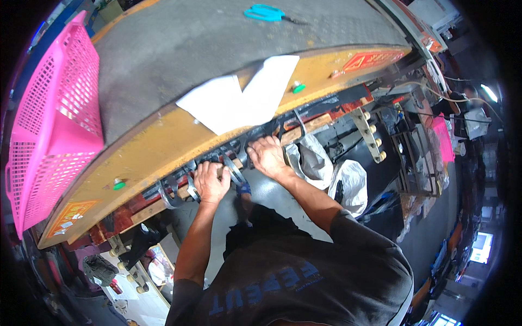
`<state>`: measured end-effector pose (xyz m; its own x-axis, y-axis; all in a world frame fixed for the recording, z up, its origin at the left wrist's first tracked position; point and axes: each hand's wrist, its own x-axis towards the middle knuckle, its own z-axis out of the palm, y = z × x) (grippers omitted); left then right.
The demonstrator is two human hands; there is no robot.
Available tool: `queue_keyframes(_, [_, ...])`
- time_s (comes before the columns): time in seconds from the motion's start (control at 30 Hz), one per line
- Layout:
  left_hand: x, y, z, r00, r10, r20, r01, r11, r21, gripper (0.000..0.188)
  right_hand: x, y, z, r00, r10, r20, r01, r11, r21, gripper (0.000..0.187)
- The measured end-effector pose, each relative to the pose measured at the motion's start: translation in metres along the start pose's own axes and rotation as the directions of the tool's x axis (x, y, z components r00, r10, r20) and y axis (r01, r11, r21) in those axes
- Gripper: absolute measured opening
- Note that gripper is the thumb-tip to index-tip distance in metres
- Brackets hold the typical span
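My left hand (212, 182) reaches below the front edge of a yellow-edged machine table. Its fingers curl over a row of curved metal bands hung along a wooden rail; a shiny metal band (235, 173) stands right beside the thumb. To the right, my right hand (267, 154) is closed with its fingers bent at dark pieces under the same edge. What either hand grips is hidden. Another metal band (167, 195) hangs left of my left hand. White paper sheets (242, 100) lie over the table edge above both hands.
A pink plastic basket (57, 130) stands on the grey tabletop (179, 46) at the left. Turquoise-handled scissors (265, 13) lie toward the back. Green buttons (298, 87) sit on the yellow edge. White sacks (348, 187) and a metal rack (416, 163) are at the right.
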<state>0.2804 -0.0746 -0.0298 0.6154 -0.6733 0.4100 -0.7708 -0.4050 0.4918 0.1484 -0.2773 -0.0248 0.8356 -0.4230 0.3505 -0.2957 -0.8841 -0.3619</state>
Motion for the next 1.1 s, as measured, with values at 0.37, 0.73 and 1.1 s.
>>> queue_keyframes(0.37, [-0.064, 0.054, -0.019, 0.994, -0.036, 0.104, 0.044, 0.996, -0.079, 0.008, -0.066, -0.028, -0.071, 0.952, 0.114, 0.283, -0.119, 0.993, 0.0, 0.027])
queue_keyframes(0.73, [-0.091, 0.099, 0.001, 0.988, 0.155, -0.026, -0.158, 0.972, -0.175, 0.011, -0.045, -0.055, -0.033, 0.957, 0.282, 0.061, -0.277, 0.957, -0.082, 0.085])
queue_keyframes(1.1, [-0.173, 0.132, 0.0, 0.997, 0.081, -0.016, -0.083, 0.984, -0.155, 0.013, -0.106, 0.029, -0.154, 0.835, 0.487, 0.258, -0.42, 0.258, 0.87, 0.059])
